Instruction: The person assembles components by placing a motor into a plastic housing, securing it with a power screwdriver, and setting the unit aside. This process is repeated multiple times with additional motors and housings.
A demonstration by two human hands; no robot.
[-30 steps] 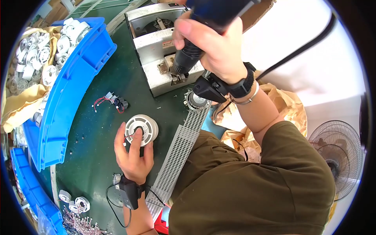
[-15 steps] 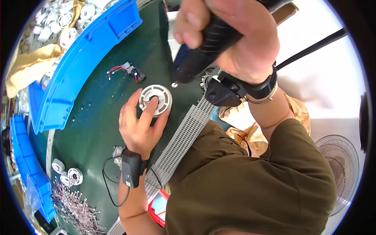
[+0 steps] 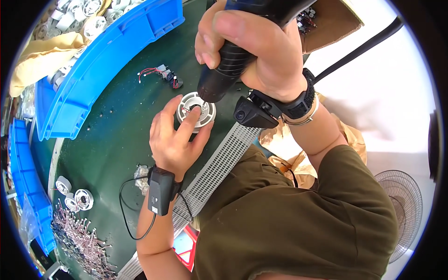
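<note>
Two hands: ribbed white plastic disc [image 3: 196, 112], black textured screwdriver [image 3: 232, 60].

Cardboard box [image 3: 333, 21]: brown, open flap showing, sitting at the top right beyond the counter [image 3: 116, 140], holding small dark parts.
Brown paper packing [image 3: 280, 140]: crumpled, tan, lying at the counter's right edge.
Yellow-tan wrapping [image 3: 35, 60]: lying crumpled at the top left, beside the blue bin [image 3: 107, 60].
Red-and-white flat item [image 3: 184, 245]: showing partly at the lower centre; kind unclear.
Screens and signs: none showing.
</note>
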